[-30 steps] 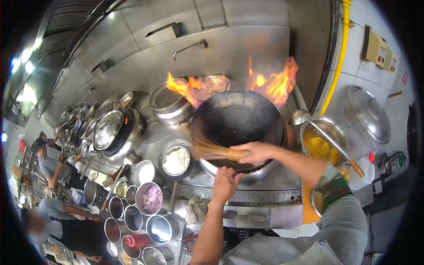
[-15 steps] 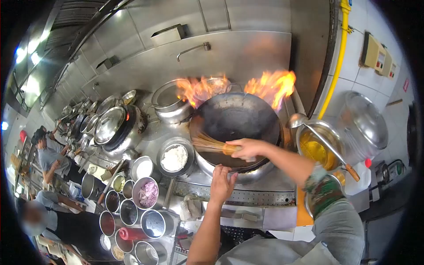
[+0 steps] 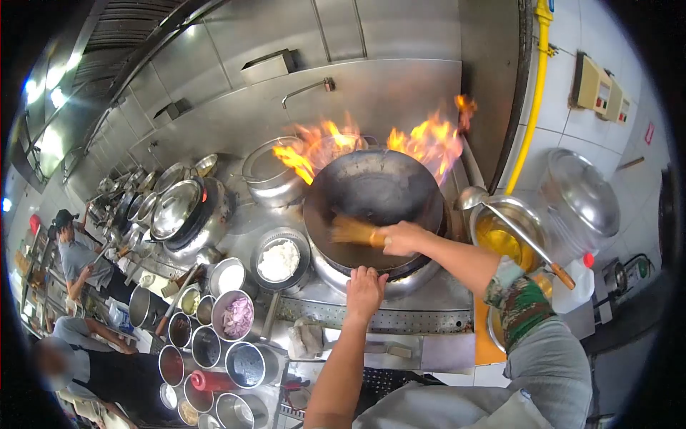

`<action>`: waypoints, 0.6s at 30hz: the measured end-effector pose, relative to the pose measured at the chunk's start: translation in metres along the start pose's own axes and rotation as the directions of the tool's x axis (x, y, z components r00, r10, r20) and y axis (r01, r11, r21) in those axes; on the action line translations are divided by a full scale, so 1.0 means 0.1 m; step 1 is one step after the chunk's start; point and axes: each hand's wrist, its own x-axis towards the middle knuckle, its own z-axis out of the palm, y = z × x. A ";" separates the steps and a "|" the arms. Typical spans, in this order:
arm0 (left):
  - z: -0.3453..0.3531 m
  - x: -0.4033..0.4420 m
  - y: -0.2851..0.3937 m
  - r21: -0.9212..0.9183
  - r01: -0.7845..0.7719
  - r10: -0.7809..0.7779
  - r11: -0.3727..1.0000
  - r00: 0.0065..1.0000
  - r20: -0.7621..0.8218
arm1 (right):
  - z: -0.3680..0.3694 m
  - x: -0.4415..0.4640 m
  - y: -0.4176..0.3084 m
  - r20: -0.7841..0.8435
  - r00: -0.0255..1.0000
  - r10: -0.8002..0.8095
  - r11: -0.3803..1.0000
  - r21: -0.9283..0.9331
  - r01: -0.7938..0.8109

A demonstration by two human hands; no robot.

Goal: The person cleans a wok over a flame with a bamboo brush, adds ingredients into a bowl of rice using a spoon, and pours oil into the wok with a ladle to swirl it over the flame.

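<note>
— Right hand (image 3: 404, 238) clamps the tan bundled-bristle brush (image 3: 355, 232) inside the round black metal wok (image 3: 379, 189)!
— Left hand (image 3: 365, 292) sits at its near edge, grip unclear. Best sweep low, clear of those orange flames (image 3: 427, 146)!

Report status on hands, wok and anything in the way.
Right hand grips brush inside wok. Left hand at wok's near rim. Flames behind wok; nothing visible blocks the brush.

Ladle (image 3: 519, 232) across bowl (image 3: 530, 218) of yellow liquid (image 3: 499, 242); yellow pipe (image 3: 532, 107) along tiled wall (image 3: 564, 43); red bottle (image 3: 212, 381) among metal pots (image 3: 246, 368).
</note>
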 end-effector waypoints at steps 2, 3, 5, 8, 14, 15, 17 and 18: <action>0.00 -0.01 0.00 0.009 0.006 -0.005 1.000 1.000 -0.015 | -0.09 -0.19 0.09 0.262 0.962 -0.078 0.955 0.298 -0.004; 0.00 -0.01 0.00 0.000 0.001 -0.001 1.000 1.000 -0.018 | -0.40 -0.34 0.18 0.397 0.916 -0.064 0.942 0.327 -0.076; -0.03 -0.03 -0.01 0.009 0.008 -0.008 1.000 1.000 0.010 | -0.49 -0.21 1.02 0.337 0.940 0.061 0.979 -0.205 0.011; -0.02 -0.09 -0.07 -0.079 -0.009 0.011 0.997 1.000 0.026 | -1.05 -0.65 1.22 -0.483 0.777 0.404 0.795 -0.236 -0.559; -0.44 -0.68 -0.14 -0.344 -0.138 0.163 0.929 0.985 0.047 | -0.93 -2.28 0.07 -0.488 0.711 0.506 0.722 0.691 -0.039; -0.62 -0.93 -0.08 -0.397 -0.127 0.174 0.909 0.981 0.084 | -0.36 -2.35 0.33 -0.741 0.604 0.293 0.917 0.398 0.042; -0.95 -1.47 -0.05 -0.488 -0.105 0.219 0.867 0.959 0.182 | 0.00 -2.80 -0.72 -0.361 0.682 0.636 0.448 0.892 0.054; -1.05 -1.74 -0.08 -0.531 -0.090 0.253 0.842 0.937 0.241 | 0.58 -2.80 -0.58 -0.348 0.692 0.632 0.425 0.903 0.065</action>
